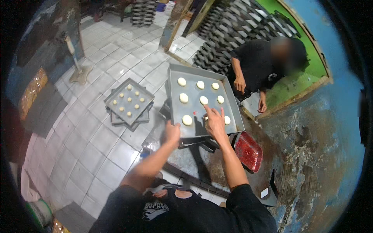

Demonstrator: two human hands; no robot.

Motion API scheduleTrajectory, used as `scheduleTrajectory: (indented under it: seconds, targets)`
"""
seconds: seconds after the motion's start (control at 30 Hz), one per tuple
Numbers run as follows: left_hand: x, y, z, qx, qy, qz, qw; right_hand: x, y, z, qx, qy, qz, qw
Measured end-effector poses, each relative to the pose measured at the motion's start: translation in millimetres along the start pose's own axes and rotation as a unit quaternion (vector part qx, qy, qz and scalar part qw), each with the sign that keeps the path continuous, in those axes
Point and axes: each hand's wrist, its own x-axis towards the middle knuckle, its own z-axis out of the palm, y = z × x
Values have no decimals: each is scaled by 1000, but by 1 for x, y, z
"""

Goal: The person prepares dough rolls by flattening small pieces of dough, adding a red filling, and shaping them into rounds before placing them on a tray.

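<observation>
A square grey metal baking tray [194,127] with several pale round dough balls in loose rows sits in front of me on top of other trays. My left hand [173,133] grips its near left corner, slightly blurred. Over the near part of the tray my right hand [215,123] has its fingers apart, and the index fingertip touches or almost touches a dough ball [204,100] in the middle row. That hand partly covers another ball in the near row. A tiny red spot [195,113] shows on the tray floor beside the fingers.
A red-coated rectangular pan [248,152] rests on the worn table [155,139] at right. Another stack of trays [129,101], its top one bearing dough balls, stands on the tiled floor. A co-worker [252,70] is across from me, near stacked tins [237,27]. A long-handled scraper [77,64] leans at left.
</observation>
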Motion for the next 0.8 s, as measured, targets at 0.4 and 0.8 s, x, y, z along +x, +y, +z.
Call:
scheduleTrajectory:
  seconds: [0.4,0.8]
  targets:
    - [68,105,-327,7,73,6,997,-73,-143,38,705,-209,-96,671]
    - [267,103,-536,60,181,-28,981,77,-282,237,340,-88,-72,934]
